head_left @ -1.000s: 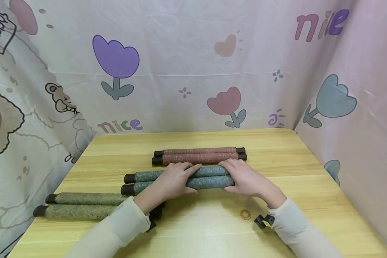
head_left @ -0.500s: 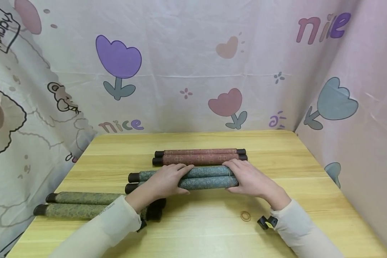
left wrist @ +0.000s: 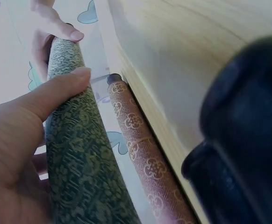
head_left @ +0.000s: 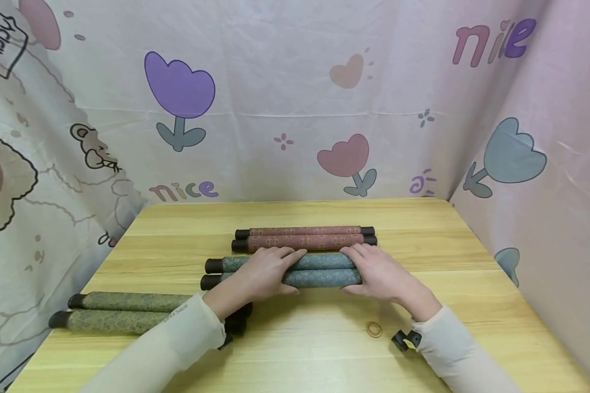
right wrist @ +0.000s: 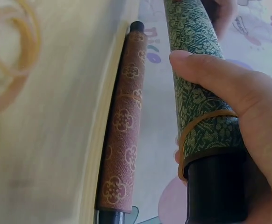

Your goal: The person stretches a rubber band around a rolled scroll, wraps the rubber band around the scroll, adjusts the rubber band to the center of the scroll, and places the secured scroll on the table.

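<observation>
Both hands hold a pair of blue-green patterned scrolls point(head_left: 324, 278), side by side and raised over the table, with dark rod ends showing at the left. My left hand point(head_left: 270, 273) grips them near the middle, thumb on the near side and fingers over the far side. Toward the right end, my right hand point(head_left: 381, 273) grips them the same way. In the right wrist view, a rubber band point(right wrist: 192, 127) loops round the green scroll point(right wrist: 199, 88) beside its black end. The left wrist view shows the left thumb lying along the scroll point(left wrist: 77, 154).
Red patterned scrolls point(head_left: 305, 242) lie just behind the held pair. Olive scrolls point(head_left: 118, 322) lie at the front left, partly under the left sleeve. Loose rubber bands point(head_left: 374, 328) rest on the wooden table point(head_left: 314, 355) near the right wrist. A printed curtain point(head_left: 265, 65) surrounds the table.
The held scrolls have shifted to the right, and their rubber band has passed out of sight under my right hand in the head view. My left hand slid left, then came back right.
</observation>
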Available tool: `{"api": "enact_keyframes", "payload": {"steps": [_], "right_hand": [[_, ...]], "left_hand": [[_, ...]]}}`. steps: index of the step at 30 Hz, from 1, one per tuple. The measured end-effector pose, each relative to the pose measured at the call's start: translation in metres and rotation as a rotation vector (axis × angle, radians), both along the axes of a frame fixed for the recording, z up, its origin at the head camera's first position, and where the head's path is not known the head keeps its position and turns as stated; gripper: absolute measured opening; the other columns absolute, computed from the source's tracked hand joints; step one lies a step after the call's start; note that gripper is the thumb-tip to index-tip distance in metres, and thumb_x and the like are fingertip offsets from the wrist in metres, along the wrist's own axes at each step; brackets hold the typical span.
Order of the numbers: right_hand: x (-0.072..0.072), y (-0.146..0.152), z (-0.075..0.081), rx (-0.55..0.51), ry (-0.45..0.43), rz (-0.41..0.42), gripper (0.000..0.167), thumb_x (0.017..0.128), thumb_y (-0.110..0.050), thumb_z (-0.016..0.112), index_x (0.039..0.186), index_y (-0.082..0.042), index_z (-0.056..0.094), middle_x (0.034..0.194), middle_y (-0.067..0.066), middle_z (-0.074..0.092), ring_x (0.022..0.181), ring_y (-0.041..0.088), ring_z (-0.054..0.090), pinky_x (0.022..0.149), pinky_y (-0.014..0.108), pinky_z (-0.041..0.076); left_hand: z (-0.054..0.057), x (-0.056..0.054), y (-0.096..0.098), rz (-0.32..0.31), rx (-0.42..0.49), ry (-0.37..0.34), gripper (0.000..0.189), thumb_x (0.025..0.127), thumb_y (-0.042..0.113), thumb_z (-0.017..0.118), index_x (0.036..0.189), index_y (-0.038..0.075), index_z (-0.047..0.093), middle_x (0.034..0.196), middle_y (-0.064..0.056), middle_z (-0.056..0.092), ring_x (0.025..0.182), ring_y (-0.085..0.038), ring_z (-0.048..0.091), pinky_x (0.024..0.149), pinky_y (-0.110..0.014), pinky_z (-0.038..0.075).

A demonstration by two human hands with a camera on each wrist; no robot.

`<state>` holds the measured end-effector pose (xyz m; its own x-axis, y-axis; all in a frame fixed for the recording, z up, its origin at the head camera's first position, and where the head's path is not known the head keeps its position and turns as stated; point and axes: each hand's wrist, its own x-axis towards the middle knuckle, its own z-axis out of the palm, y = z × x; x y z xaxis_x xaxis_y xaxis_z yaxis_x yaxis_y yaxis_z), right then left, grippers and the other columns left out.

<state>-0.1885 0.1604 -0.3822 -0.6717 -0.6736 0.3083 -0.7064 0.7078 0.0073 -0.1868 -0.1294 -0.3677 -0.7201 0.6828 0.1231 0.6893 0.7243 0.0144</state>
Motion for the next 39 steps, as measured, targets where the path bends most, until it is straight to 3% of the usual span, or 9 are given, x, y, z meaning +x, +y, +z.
{"api": "enact_keyframes", "payload": {"steps": [6, 13, 22, 28, 34, 39], "right_hand": [[-0.004, 0.011, 0.002, -0.039, -0.029, -0.007, 0.082, 0.073, -0.046, 0.082, 0.131, 0.004, 0.052, 0.119, 0.015, 0.061, 0.107, 0.032, 0.059, 0.094, 0.049, 0.048], [-0.006, 0.021, 0.004, -0.054, -0.076, -0.053, 0.082, 0.073, -0.045, 0.083, 0.132, 0.003, 0.053, 0.12, 0.018, 0.06, 0.108, 0.035, 0.059, 0.094, 0.052, 0.047], [-0.005, 0.019, 0.005, -0.026, -0.073, -0.04, 0.083, 0.072, -0.05, 0.082, 0.132, 0.0, 0.054, 0.12, 0.013, 0.062, 0.109, 0.032, 0.06, 0.093, 0.05, 0.049], [-0.002, 0.017, 0.005, -0.008, -0.101, -0.051, 0.088, 0.073, -0.055, 0.08, 0.136, -0.002, 0.052, 0.124, 0.012, 0.06, 0.113, 0.031, 0.058, 0.097, 0.051, 0.046], [-0.001, 0.023, 0.013, -0.062, -0.182, -0.036, 0.099, 0.068, -0.056, 0.083, 0.143, -0.003, 0.046, 0.134, 0.013, 0.055, 0.12, 0.034, 0.054, 0.102, 0.054, 0.041], [-0.004, 0.036, 0.017, -0.097, -0.263, -0.084, 0.104, 0.061, -0.048, 0.09, 0.142, -0.001, 0.045, 0.133, 0.02, 0.055, 0.12, 0.038, 0.053, 0.102, 0.055, 0.04]], "left_hand": [[0.004, -0.005, -0.005, 0.005, -0.024, 0.016, 0.092, 0.081, 0.062, 0.069, 0.154, 0.02, 0.033, 0.139, -0.009, 0.052, 0.122, -0.033, 0.053, 0.096, -0.054, 0.044], [0.002, -0.005, -0.02, 0.066, -0.027, -0.014, 0.097, 0.079, 0.063, 0.07, 0.156, 0.022, 0.027, 0.145, -0.011, 0.047, 0.127, -0.036, 0.049, 0.102, -0.061, 0.036], [-0.01, 0.0, -0.031, 0.125, 0.083, -0.029, 0.092, 0.071, 0.056, 0.081, 0.147, 0.017, 0.046, 0.133, -0.011, 0.057, 0.118, -0.037, 0.056, 0.097, -0.061, 0.041], [-0.007, 0.004, -0.032, 0.118, 0.124, -0.032, 0.085, 0.069, 0.048, 0.086, 0.141, 0.014, 0.054, 0.128, -0.014, 0.062, 0.11, -0.036, 0.061, 0.09, -0.056, 0.049], [-0.004, 0.004, -0.035, 0.096, 0.14, -0.044, 0.084, 0.069, 0.043, 0.088, 0.14, 0.012, 0.055, 0.125, -0.015, 0.063, 0.108, -0.036, 0.061, 0.089, -0.054, 0.05], [-0.004, 0.001, -0.04, 0.088, 0.144, -0.05, 0.084, 0.07, 0.042, 0.087, 0.14, 0.009, 0.054, 0.125, -0.016, 0.063, 0.111, -0.035, 0.061, 0.091, -0.053, 0.049]]}}
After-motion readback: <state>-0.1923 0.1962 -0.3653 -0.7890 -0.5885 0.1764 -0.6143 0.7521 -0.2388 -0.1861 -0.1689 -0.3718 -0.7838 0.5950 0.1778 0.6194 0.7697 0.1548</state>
